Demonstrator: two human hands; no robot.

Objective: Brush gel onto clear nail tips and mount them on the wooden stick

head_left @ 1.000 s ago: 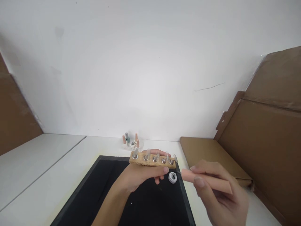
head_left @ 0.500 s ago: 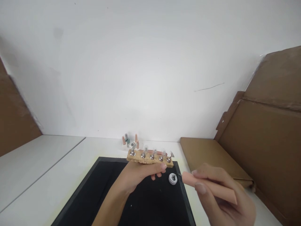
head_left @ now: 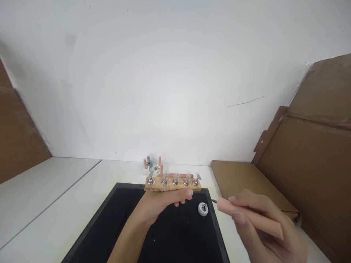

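Observation:
My left hand is closed around a pale wooden nail-tip stand, which it holds up above the black mat. Several clear nail tips on silver mounts rise in a row from the stand. Between the fingers and thumb of my right hand is a thin nail art brush with a thick peach handle. Its fine dark tip points left, toward the stand but apart from it. Below the brush tip, a small round white pot with dark marks sits on the mat.
A black mat with a raised frame lies on the white table. Several small bottles with peach and grey caps stand near the white wall. A flat cardboard box lies at right, beside an upright cardboard panel.
My right hand has drawn the brush slightly right, so its tip is now off the white pot. The stand in my left hand has shifted a little left and sits more level.

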